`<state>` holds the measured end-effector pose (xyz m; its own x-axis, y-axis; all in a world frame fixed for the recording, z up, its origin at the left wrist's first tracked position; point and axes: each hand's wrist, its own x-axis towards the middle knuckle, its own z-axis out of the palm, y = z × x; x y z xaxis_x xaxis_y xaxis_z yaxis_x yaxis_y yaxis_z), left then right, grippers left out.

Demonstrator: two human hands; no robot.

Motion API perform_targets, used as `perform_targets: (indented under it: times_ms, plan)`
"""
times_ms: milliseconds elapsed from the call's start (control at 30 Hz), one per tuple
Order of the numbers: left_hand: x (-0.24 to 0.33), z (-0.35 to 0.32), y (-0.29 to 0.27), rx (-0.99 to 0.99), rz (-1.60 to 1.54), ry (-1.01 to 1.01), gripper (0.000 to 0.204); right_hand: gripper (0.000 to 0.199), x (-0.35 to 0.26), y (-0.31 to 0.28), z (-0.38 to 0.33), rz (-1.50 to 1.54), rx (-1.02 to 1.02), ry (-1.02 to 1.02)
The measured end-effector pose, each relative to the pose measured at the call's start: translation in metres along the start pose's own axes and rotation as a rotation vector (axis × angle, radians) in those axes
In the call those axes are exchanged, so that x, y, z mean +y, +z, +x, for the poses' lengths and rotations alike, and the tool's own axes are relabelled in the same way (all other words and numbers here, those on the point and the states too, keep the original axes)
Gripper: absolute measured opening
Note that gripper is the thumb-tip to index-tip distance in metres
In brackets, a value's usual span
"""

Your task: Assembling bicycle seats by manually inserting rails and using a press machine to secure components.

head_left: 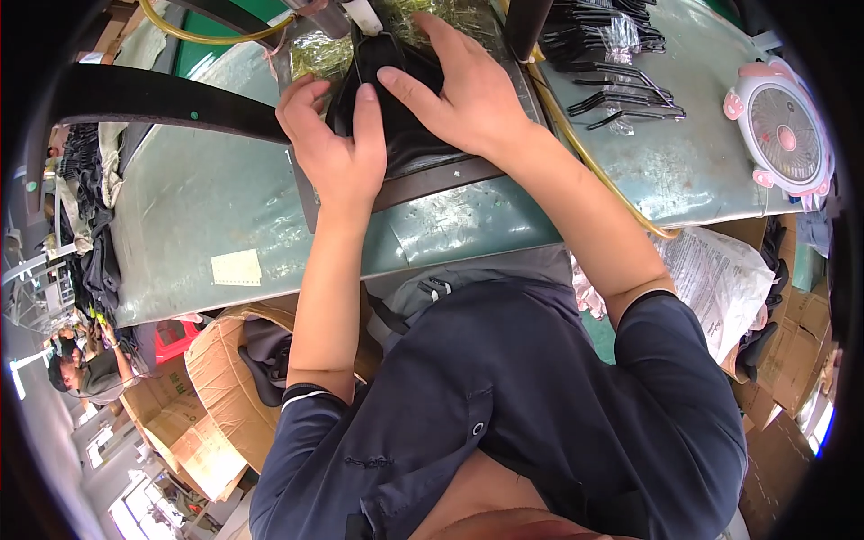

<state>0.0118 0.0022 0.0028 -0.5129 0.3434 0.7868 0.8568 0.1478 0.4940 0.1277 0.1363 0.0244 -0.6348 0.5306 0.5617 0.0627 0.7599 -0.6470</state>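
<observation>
A glossy black saddle-shaped piece (421, 133), wide at the near end and narrow at the far end, lies on a dark flat plate (436, 184). Its narrow end sits beneath a white-tipped metal part (364, 16) of a machine. My left hand (335, 144) rests along its left side, thumb on the black surface and fingers loosely bent away from it. From the right, my right hand (468, 94) reaches over with the thumb laid on the piece and the fingers stretched toward the far end. Part of the piece is hidden under both hands.
Black bent wire frames (621, 90) lie stacked at the far right, near a pink-and-white fan (785, 135). A yellow hose (612, 166) runs over the green table (216, 193). Dark machine arms (171, 101) frame the work area. Cardboard boxes (220, 378) stand below; another person (85, 369) is at far left.
</observation>
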Motion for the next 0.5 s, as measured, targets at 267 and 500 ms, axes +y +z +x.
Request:
perform_targets:
  times_ms: [267, 500]
  plan:
    - [0.022, 0.017, -0.031, -0.393, -0.015, -0.421, 0.041, 0.052, 0.014, -0.053, -0.019, 0.225, -0.041, -0.062]
    - [0.094, 0.017, -0.044, -0.778, -1.024, -0.905, 0.03, 0.067, 0.063, -0.102, -0.086, 0.377, -0.18, 0.189]
